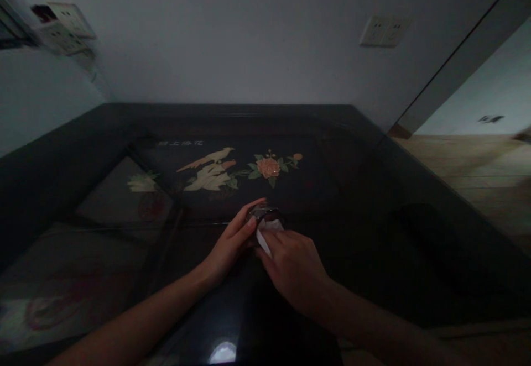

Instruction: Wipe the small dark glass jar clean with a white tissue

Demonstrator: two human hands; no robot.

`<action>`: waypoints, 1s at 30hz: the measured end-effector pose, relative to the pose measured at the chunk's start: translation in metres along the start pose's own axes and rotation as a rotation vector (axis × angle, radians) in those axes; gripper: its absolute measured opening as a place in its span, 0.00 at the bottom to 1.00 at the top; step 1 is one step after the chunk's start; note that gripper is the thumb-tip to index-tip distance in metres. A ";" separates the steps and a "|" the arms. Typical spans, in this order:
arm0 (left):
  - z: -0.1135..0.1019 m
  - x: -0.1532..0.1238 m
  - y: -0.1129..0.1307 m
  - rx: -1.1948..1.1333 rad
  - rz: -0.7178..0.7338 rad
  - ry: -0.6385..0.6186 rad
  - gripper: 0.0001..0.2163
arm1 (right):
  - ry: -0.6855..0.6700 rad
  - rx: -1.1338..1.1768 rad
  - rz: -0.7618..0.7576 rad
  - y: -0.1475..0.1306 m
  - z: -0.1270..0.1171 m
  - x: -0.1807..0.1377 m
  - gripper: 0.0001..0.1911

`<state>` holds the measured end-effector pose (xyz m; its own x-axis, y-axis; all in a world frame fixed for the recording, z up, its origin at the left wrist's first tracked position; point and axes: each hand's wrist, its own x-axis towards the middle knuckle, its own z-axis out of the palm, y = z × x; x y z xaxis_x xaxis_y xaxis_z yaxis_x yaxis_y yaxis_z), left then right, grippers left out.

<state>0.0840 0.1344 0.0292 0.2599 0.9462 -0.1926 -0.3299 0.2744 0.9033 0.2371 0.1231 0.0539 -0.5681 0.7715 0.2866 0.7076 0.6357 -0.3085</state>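
Observation:
My left hand [235,239] is wrapped round the side of a small dark, glossy, round-rimmed vessel [265,211], perhaps a cup or bowl; the dim light hides its exact kind. In my right hand [294,261] is a white tissue [265,239], pinched between the fingers and pressed against the near side of the vessel's rim. Both hands meet over the middle of a dark, shiny tabletop [357,189]. Part of the vessel is hidden behind my fingers and the tissue.
Beyond my hands, the tabletop bears a picture of birds [209,172] and an orange flower [267,168]. A pale wall [232,34] with a socket plate [384,31] rises behind it. More sockets [68,29] are at upper left. Wooden floor [468,161] shows at right.

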 end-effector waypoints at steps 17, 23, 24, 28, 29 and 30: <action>-0.005 -0.009 -0.003 0.401 0.454 -0.062 0.27 | 0.082 1.869 0.722 0.011 -0.016 0.008 0.12; 0.000 -0.006 0.001 0.337 0.368 0.030 0.27 | 0.099 1.834 0.814 0.013 -0.013 0.005 0.17; 0.000 -0.006 0.001 0.323 0.365 0.038 0.28 | 0.106 1.828 0.820 0.013 -0.012 0.004 0.17; 0.002 -0.005 -0.001 0.302 0.379 0.027 0.29 | 0.121 1.814 0.806 0.013 -0.007 0.000 0.16; 0.001 -0.005 -0.002 0.301 0.389 0.017 0.29 | 0.128 1.815 0.798 0.012 -0.006 -0.001 0.15; 0.001 -0.006 -0.003 0.303 0.401 0.010 0.30 | 0.130 1.819 0.781 0.012 -0.006 -0.002 0.15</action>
<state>0.0840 0.1280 0.0279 0.1571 0.9692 0.1896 -0.1235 -0.1712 0.9775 0.2492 0.1290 0.0550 -0.3139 0.8943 -0.3190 -0.4909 -0.4404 -0.7517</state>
